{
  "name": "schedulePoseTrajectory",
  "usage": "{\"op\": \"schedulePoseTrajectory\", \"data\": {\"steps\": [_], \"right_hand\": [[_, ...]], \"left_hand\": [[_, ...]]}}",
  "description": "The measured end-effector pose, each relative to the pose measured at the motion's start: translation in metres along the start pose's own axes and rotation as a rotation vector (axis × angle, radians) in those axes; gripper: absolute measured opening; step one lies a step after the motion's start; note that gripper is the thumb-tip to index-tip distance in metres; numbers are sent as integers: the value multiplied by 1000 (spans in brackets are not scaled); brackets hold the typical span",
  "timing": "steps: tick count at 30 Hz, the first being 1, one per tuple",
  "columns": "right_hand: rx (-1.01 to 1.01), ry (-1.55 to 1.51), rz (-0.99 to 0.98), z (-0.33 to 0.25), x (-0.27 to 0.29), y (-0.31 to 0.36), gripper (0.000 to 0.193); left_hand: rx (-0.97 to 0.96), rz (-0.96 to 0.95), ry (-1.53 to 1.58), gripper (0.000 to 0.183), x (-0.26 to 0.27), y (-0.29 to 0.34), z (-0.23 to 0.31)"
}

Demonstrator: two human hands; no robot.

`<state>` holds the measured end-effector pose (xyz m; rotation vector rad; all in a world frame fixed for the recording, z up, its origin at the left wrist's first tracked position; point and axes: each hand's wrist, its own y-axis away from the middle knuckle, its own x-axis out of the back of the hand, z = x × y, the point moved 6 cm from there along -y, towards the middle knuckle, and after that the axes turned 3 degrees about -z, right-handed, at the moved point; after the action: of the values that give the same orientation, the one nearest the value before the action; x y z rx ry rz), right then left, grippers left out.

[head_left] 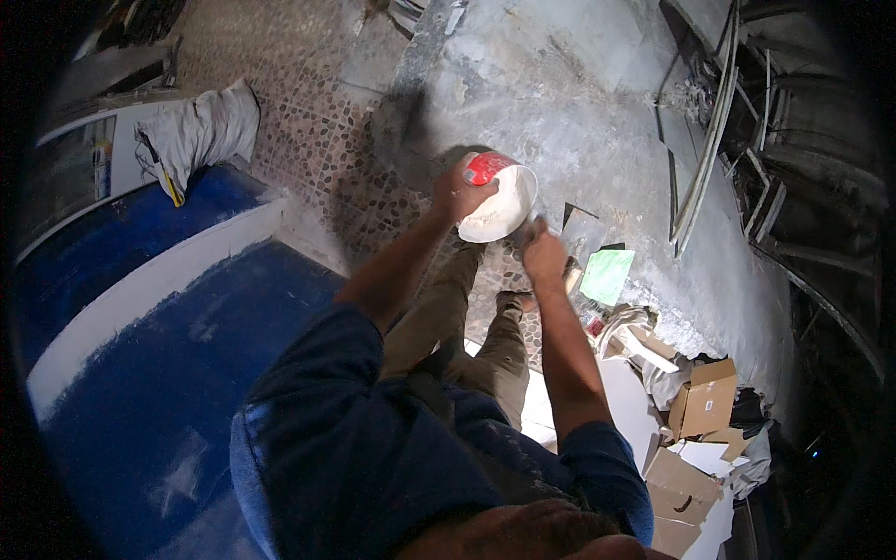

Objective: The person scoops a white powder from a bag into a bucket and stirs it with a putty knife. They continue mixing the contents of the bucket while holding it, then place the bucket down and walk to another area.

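Note:
A white bucket [531, 194] with a red patch on its side tilts in front of me, its mouth turned toward me. Pale, lumpy powder or paste [499, 210] covers much of its inside. My left hand [457, 191] grips the bucket at its left side, fingers wrapped round the wall. Close to the lower right of the rim is my right hand [544, 254], closed in a fist. A small greyish end shows above that fist, but it is too blurred to name.
Blue panels [177, 364] with a white band stand at left, a white sack [210, 126] above. To the right lie a light green sheet [607, 276], cardboard boxes [705, 399] and cloth scraps. Long metal strips [702, 173] stand along the far right. The floor is pebble-patterned tile [322, 140].

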<state>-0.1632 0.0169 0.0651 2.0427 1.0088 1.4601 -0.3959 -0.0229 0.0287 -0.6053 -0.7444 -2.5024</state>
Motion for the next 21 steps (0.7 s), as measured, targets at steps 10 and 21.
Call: {"op": "schedulePoseTrajectory", "data": {"steps": [10,21], "right_hand": [[255,-220,141,32,-32,-22,32],[20,48,-170,-22,-20,13,39]], "left_hand": [[-61,100,85,69,7,-3,43],[-144,-151,317,108,18,6,0]]}}
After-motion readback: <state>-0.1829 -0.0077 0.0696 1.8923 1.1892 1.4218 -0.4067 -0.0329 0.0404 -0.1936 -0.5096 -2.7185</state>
